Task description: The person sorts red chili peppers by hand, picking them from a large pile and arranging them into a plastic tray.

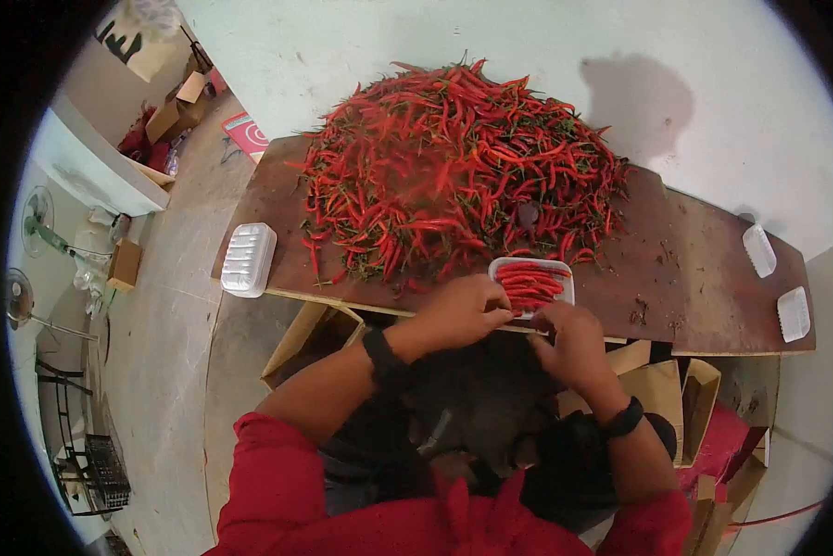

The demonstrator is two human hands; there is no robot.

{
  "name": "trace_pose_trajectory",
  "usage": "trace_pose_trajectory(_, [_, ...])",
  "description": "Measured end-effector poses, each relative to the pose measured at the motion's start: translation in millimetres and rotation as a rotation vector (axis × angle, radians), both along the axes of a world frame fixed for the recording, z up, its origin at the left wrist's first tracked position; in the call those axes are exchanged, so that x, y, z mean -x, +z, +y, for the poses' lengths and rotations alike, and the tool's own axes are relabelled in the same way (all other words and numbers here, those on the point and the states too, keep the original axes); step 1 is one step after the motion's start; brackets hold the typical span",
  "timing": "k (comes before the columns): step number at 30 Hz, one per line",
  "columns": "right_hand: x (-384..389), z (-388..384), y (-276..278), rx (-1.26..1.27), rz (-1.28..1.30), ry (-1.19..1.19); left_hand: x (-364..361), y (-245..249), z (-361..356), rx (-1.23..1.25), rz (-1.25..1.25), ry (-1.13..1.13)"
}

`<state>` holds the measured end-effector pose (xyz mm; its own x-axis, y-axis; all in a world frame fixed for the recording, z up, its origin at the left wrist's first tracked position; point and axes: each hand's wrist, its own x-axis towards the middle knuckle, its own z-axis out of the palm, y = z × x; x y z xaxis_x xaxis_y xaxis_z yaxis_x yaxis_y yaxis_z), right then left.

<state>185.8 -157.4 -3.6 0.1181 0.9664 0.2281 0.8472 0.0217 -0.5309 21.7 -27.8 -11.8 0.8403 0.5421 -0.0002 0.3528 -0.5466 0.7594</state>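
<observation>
In the head view, a big heap of red chillies (463, 176), many with green stems, covers the middle of a brown table (653, 278) and rises against a pale wall (287, 42). At the near edge of the table, just in front of the heap, sits a white tray (568, 289) with a row of chillies (532, 276) lying mostly side by side in it. The person's left hand (472, 313) is at the near left corner of the tray, its thumb and fingers curled close together; a small bit of red shows by the fingertips, but whether they grip it I cannot tell. The right hand (572, 343) is at the near right edge of the tray, fingers bent and partly closed, the thumb a little apart; what it has hold of, if anything, cannot be told. Each wrist wears a black band, and both arms come out of red sleeves (273, 468). A dark round thing (528, 215) lies on the near slope of the heap. A stack of trays (248, 260) stands at the left end of the table; two more trays (759, 250) lie apart near the right end. Below the table are open cartons (653, 394). Off to the left, on the grey floor (171, 310), are a small box (124, 264), a fan (37, 221) and a black crate (108, 471).
</observation>
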Motion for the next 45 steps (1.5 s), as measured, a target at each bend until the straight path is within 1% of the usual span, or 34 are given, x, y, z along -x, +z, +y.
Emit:
trace_pose_trajectory(2, [-0.2,3.7,3.5,-0.039,0.002,-0.002,-6.3,-9.6,-4.3,0.033,-0.005,-0.019])
trace_pose_trajectory(4, [-2.6,4.2,2.3,-0.079,0.003,-0.006,-12.8,-15.7,-8.3,-0.069,-0.105,-0.087])
trace_pose_trajectory(5, [-4.3,4.3,-0.7,-0.061,-0.005,0.016,-15.6,-17.2,-8.7,-0.068,-0.104,-0.092])
trace_pose_trajectory(7, [-8.1,3.9,-2.7,-0.04,-0.01,0.037,-19.4,-15.4,-10.5,0.057,-0.033,-0.081])
trace_pose_trajectory(8, [-10.8,4.2,-2.5,-0.039,-0.06,0.059,-20.5,-13.1,-11.5,0.06,-0.031,-0.083])
trace_pose_trajectory(9, [-14.0,4.8,-2.5,-0.038,-0.109,0.08,-21.8,-8.4,-12.0,0.131,-0.067,-0.041])
trace_pose_trajectory(10, [-18.0,5.3,-3.3,-0.035,-0.106,0.076,-23.2,-6.0,-11.7,0.202,-0.101,0.0])
trace_pose_trajectory(11, [-23.1,6.1,-4.3,-0.011,-0.115,0.055,-23.8,-6.7,-8.3,0.205,-0.098,-0.005])
trace_pose_trajectory(13, [-32.2,7.8,-5.1,0.012,-0.122,0.028,-22.5,-9.3,2.3,0.098,-0.07,-0.009])
trace_pose_trajectory(15, [-39.5,9.5,-5.0,0.121,-0.119,-0.003,-21.3,-10.3,8.7,0.059,-0.048,-0.031])
trace_pose_trajectory(16, [-42.1,10.2,-6.6,0.122,-0.116,-0.007,-21.4,-11.4,10.2,0.02,-0.027,-0.046])
trace_pose_trajectory(17, [-44.0,11.1,-9.7,0.147,-0.075,-0.012,-22.0,-13.2,10.2,0.021,-0.025,-0.05])
trace_pose_trajectory(18, [-45.4,11.7,-12.9,0.173,-0.033,-0.017,-22.2,-15.4,9.8,-0.042,-0.053,-0.056])
trace_pose_trajectory(22, [-48.1,13.4,-19.7,0.129,-0.019,0.037,-23.8,-24.7,8.3,-0.205,-0.074,-0.103])
trace_pose_trajectory(25, [-46.1,13.3,-15.0,0.163,-0.051,0.026,-25.2,-26.4,6.1,-0.224,-0.1,-0.113])
trace_pose_trajectory(27, [-45.0,13.7,-10.6,0.185,-0.008,0.039,-26.8,-25.2,2.8,-0.223,-0.076,-0.107])
trace_pose_trajectory(32, [-39.3,16.1,-22.5,0.151,-0.071,0.056,-29.4,-25.9,-2.6,-0.21,-0.051,-0.081])
trace_pose_trajectory(34, [-37.6,16.4,-24.1,0.155,-0.104,0.05,-29.7,-27.2,-2.3,-0.251,-0.124,-0.065])
trace_pose_trajectory(35, [-36.7,16.6,-24.3,0.118,-0.106,0.064,-29.8,-26.7,-2.4,-0.251,-0.125,-0.066])
trace_pose_trajectory(37, [-36.0,16.0,-23.2,0.082,-0.108,0.078,-29.7,-24.3,-2.8,-0.21,-0.181,-0.056])
trace_pose_trajectory(41, [-33.9,15.3,-22.4,0.112,-0.056,0.101,-27.8,-13.2,-7.2,-0.131,-0.177,-0.047])
trace_pose_trajectory(43, [-31.9,16.2,-18.9,0.104,-0.046,0.099,-27.0,-12.3,-8.6,-0.04,-0.215,-0.006])
trace_pose_trajectory(44, [-31.6,16.2,-13.1,0.121,-0.043,0.058,-27.1,-14.2,-6.6,-0.039,-0.216,-0.007])
trace_pose_trajectory(45, [-31.2,15.4,-6.3,0.137,-0.04,0.017,-27.8,-17.8,-1.6,-0.132,-0.232,0.009])
